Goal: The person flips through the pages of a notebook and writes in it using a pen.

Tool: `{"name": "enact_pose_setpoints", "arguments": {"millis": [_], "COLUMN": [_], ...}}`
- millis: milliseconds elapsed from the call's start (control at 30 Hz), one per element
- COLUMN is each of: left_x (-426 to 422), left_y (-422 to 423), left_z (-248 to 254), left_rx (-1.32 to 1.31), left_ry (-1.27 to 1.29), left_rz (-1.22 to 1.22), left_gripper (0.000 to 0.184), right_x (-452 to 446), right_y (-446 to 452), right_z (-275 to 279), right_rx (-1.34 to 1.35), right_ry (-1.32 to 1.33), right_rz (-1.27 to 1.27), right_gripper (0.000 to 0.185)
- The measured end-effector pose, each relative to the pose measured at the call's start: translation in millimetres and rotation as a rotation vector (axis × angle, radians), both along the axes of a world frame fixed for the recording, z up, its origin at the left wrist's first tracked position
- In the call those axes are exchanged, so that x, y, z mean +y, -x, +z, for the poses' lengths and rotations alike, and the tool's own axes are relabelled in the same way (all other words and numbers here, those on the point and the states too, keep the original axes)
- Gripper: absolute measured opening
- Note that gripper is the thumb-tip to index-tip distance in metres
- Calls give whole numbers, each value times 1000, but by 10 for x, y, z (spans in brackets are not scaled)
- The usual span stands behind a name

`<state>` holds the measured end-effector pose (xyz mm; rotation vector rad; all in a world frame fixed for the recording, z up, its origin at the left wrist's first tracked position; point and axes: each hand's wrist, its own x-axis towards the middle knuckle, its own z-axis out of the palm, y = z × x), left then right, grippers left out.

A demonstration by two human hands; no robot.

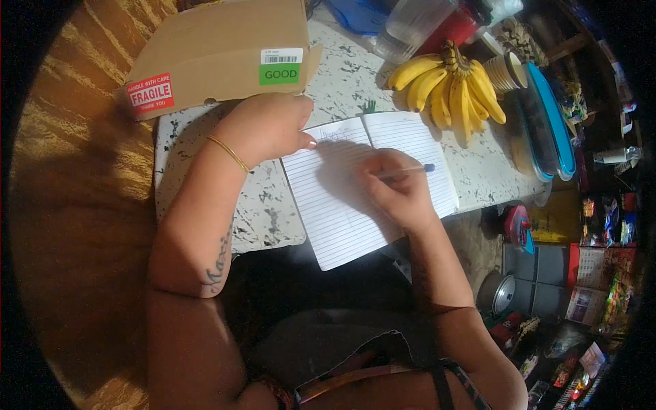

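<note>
A ruled notebook [335, 225] lies open on the table, tilted, with its lower corner past the table's near edge. A few lines of handwriting stand at the top of its left page. My right hand [396, 191] rests over the notebook, its fingers closed around a clear pen [414, 169] with a dark blue end; the writing tip is hidden. My left hand [270, 126] lies at the notebook's upper left edge, thumb and forefinger apart, the thumb touching the page edge. Its other fingers are partly hidden. Just behind it sits a cardboard box [212, 51] with FRAGILE and GOOD stickers.
A bunch of bananas [461, 92] lies beyond the notebook's right page. Behind it are stacked paper cups [504, 72], a clear container [413, 27] and a blue-lidded tub [547, 123]. The speckled white table [266, 212] ends close to my body. Packed shelves fill the right side.
</note>
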<state>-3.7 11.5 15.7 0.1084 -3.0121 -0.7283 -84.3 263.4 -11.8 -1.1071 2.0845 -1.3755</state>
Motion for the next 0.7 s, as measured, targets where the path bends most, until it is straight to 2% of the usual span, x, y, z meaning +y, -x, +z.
{"name": "enact_pose_setpoints", "arguments": {"millis": [100, 633, 700], "left_x": [-3, 2, 43], "left_y": [-1, 9, 16], "left_z": [-3, -4, 101], "left_rx": [5, -8, -100], "left_ry": [-1, -2, 31], "left_rz": [-5, -7, 22], "left_gripper": [30, 30, 29], "right_x": [-10, -25, -23], "right_y": [-9, -11, -3], "right_z": [18, 31, -6], "right_rx": [-61, 80, 102], "right_ry": [-2, -7, 27], "right_rz": [-42, -41, -46], "right_gripper": [14, 12, 12]}}
